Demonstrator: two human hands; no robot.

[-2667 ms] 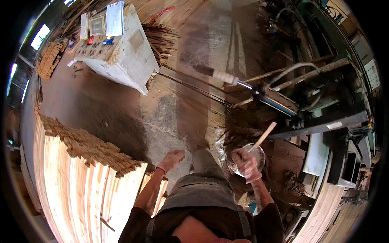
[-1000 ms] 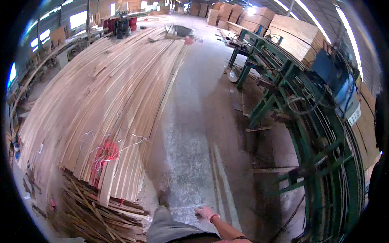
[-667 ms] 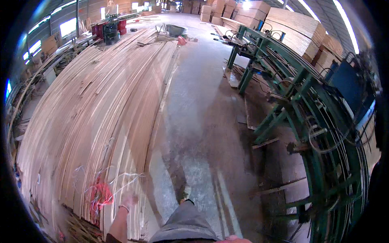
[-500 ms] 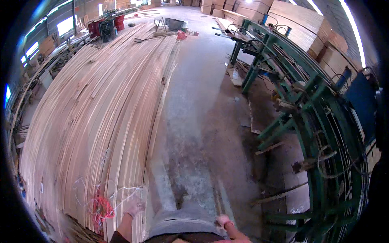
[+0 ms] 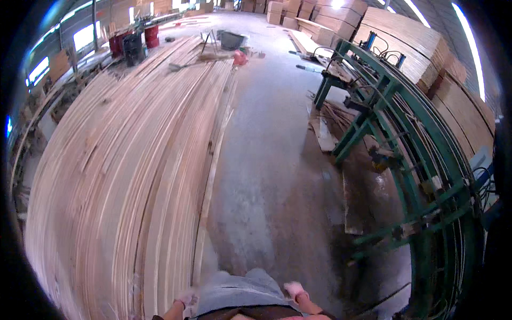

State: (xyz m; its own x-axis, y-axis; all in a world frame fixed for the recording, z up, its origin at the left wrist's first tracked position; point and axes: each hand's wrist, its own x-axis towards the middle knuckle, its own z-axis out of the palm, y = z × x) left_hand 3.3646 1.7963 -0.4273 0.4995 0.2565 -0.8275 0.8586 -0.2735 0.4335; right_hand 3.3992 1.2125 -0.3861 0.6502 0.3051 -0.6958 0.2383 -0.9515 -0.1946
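From the head view, the person stands on a grey concrete floor that runs as an aisle from near to far. Both hands hang low at the near edge, either side of the grey trouser leg. The left hand is blurred and sits just beside the near end of the long stack of pale wood strips; whether it touches the wood I cannot tell, and its grip is too smeared to read. The right hand hangs over bare floor, apart from anything, with nothing visible in it; its grip too is unclear.

The wood strips fill the whole left side, lying lengthwise and curving away toward the far end. A green metal frame machine lines the right side, with loose boards on the floor at its foot. Beyond it, far right, stand tall stacks of sheet wood. At the far left are red drums, and near them a dark bin.
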